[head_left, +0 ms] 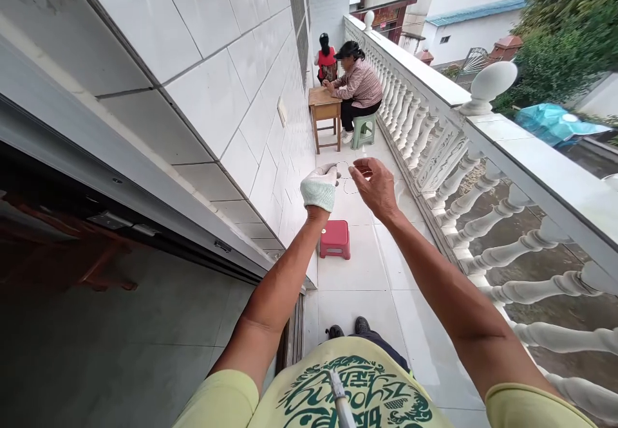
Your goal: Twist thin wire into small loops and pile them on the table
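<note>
From the head camera, the left hand (319,182), in a pale knitted glove, has its fingertips pressed together on a thin wire (344,178), which loops in the air between the two hands. The bare right hand (375,186) curls its thumb and fingers at the wire's other side; I cannot tell whether they pinch it. A red stool (334,238) stands on the tiled floor (355,270) below. Farther off, a person in a checked shirt (361,83) sits at a wooden table (324,98).

A single head-worn camera looks forward and steeply down along the tiled floor (355,270). Nearest: yellow shirt (371,392), lower edge. Mid-range: left hand (319,183) and right hand (377,186), near centre. Farther: wooden table (324,97), above centre.
</note>
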The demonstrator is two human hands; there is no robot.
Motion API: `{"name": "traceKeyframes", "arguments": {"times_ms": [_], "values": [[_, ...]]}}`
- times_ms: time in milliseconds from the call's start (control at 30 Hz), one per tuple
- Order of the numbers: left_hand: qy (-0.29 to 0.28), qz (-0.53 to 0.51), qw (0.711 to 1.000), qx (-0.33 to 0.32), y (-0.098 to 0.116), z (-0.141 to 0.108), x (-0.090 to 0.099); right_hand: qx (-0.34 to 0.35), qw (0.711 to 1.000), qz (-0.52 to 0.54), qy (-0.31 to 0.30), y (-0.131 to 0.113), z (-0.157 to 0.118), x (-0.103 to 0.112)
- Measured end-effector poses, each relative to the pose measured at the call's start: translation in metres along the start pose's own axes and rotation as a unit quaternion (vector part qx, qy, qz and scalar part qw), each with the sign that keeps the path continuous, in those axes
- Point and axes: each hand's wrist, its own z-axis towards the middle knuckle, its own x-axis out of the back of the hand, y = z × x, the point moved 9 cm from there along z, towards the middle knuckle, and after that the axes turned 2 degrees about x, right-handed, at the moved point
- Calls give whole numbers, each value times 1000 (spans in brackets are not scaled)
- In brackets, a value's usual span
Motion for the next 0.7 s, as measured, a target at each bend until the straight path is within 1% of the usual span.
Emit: {"name": "traceKeyframes", "arguments": {"times_ms": [100,267,367,533,600,700], "values": [[-17,24,999,-18,7,-3,-5,18,999,-17,-20,-1,9,-12],[-25,38,999,-15,1,-3,-10,19,999,-25,-42,10,15,-16],[-31,30,999,-21,-5,-4,-10,29,997,-43,-51,11,12,-15],[-21,12,1000,4,-19,-10,-10,62,994,-64,-68,5,3,-9],[-16,11,1000,9,-18,-12,-14,94,989,-79,-76,-1,5,-3],[-11,17,1000,-5,-7,-12,-23,131,983,-92,-90,-7,18,8]]}}
